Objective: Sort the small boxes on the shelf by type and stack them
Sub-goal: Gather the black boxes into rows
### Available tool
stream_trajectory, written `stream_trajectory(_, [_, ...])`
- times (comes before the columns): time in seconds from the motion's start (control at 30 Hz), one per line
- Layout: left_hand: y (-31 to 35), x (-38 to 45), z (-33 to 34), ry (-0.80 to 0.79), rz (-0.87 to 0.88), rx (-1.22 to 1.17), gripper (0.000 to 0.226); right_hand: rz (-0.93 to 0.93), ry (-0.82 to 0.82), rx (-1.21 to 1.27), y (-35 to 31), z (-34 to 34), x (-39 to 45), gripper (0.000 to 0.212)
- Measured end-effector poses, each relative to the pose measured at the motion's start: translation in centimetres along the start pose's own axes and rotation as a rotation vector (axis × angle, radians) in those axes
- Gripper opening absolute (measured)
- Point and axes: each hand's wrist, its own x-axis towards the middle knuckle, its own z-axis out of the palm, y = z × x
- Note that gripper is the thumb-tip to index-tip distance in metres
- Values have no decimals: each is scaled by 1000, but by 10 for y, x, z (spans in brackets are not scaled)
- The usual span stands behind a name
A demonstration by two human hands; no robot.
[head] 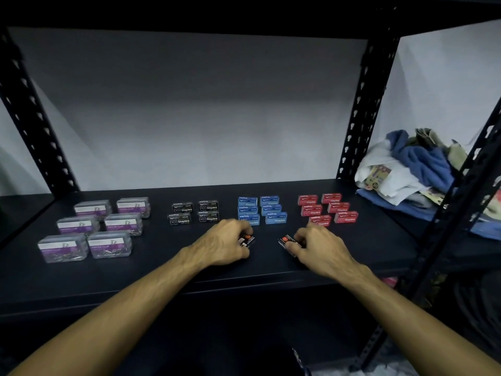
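Note:
On the dark shelf (162, 270) stand grouped small boxes: several clear paper-clip boxes (108, 244) with purple labels at the left, black staple boxes (180, 219) beside them, blue staple boxes (275, 217) in the middle, red staple boxes (345, 217) to the right. My left hand (222, 244) grips a small black box with an orange dot (247, 240) near the shelf's front. My right hand (317, 248) pinches a second black box with an orange dot (286, 241). Both boxes sit low over the shelf, in front of the blue boxes.
Perforated black uprights (360, 112) frame the shelf at both sides. A heap of cloth and bags (412, 169) lies on the neighbouring shelf at the right. A white wall closes the back. The shelf's front edge runs just below my wrists.

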Motion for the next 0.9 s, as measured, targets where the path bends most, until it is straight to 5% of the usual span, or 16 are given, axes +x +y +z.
stream_trajectory(0.9, [-26,8,-3,103,110,-74,27,-80,5,145,1,3,1,19])
